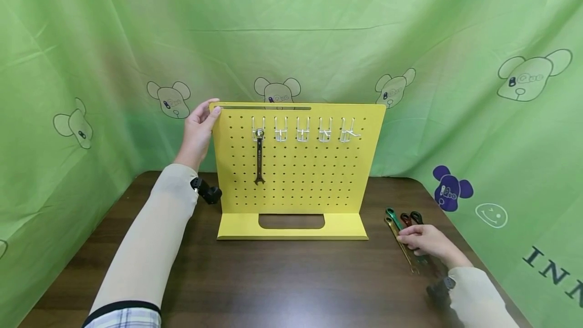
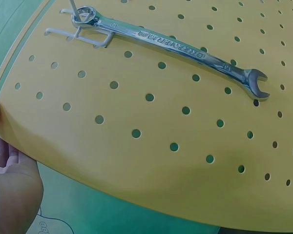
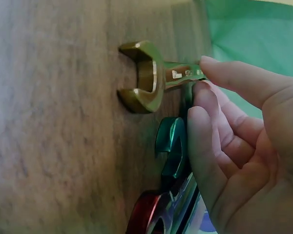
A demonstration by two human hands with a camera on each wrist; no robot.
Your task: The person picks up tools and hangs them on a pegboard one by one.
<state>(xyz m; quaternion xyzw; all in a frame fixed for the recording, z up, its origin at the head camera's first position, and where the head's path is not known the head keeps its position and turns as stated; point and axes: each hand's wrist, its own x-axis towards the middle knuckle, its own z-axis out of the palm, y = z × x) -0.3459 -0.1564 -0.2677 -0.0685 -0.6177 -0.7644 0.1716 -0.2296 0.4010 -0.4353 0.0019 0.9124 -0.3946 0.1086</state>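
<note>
The gold-coloured metal combination wrench (image 3: pixel 160 78) lies at the right side of the brown wood-grain surface (image 1: pixel 282 277), its ring end pointing away from you and its forked open end toward you. Your right hand (image 1: pixel 428 241) pinches its shank between thumb and fingertips. The finish is glossy, with bright highlights along the fork; pale characters are marked on the shank, too blurred to read.

Just beside it, partly under your hand, lie a shiny green metal wrench (image 1: pixel 393 217), a red metal wrench (image 1: pixel 406 219) and a dark metal wrench (image 1: pixel 416 216), their ring ends fanned slightly apart.

Your left hand (image 1: pixel 199 123) grips the upper left corner of the upright yellow perforated pegboard (image 1: pixel 296 208), thumb on the front and fingers behind. The board stands on its yellow base, near the middle of the surface. Five white wire hooks (image 1: pixel 280 139) sit in a row across its upper part. A polished silver metal wrench (image 1: pixel 259 158) hangs by its ring end from the leftmost hook, open end down. Raised lettering runs along its shank, but you cannot make the word out with certainty.

Behind, the green fabric curtain (image 1: pixel 291 4) carries outlined bear heads with small, unclear lettering, a purple bear, a winking smiley, and large dark letters reading "INN", cut off at the right edge.
</note>
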